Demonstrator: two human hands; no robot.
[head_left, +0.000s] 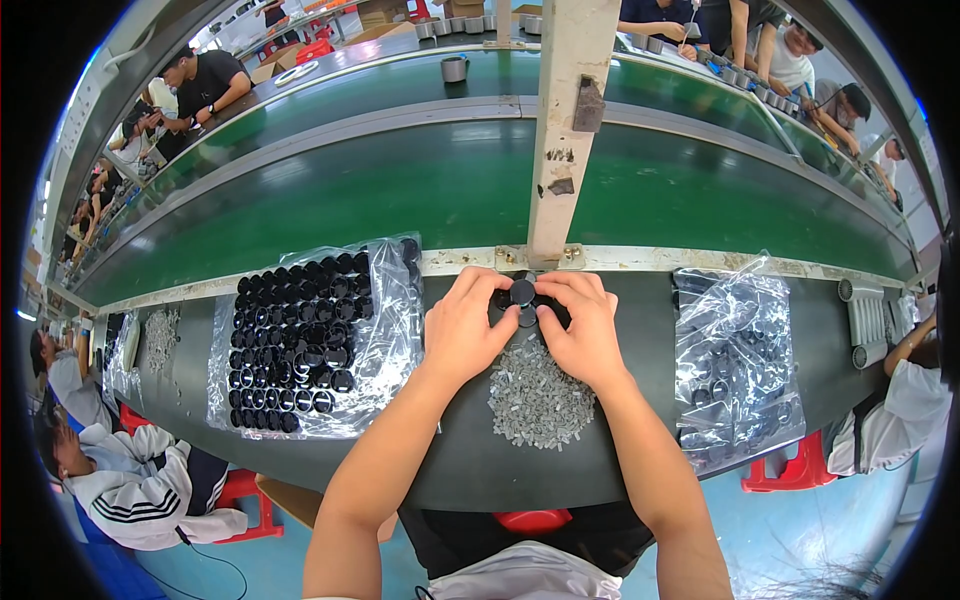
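Green belt (400, 195) is stretching across behind the dark worktable (642, 310), a scuffed pale post (555, 170) rising in front of it near the middle. One grey cylinder (454, 69) is standing on the far strip. Other people are sitting along both sides; at left, a person in a striped white jacket (135, 495) is sitting near a red stool (250, 505).

At the table's back edge, just before the post's foot, I am grasping a black round part (522, 292) between both hands. My left hand (465, 325) is pinching it from one side, thumb and fingers bent inward; my right hand (585, 330) is gripping opposite. More dark pieces are lying close about my fingertips, partly hidden.

Small grey pieces (540, 405) are lying heaped below my hands. To the left, rows of black caps (290, 310) are resting with clear plastic (392, 385); on or inside it, I cannot tell. To the right, another clear plastic sheet (740, 335) is covering dark parts.
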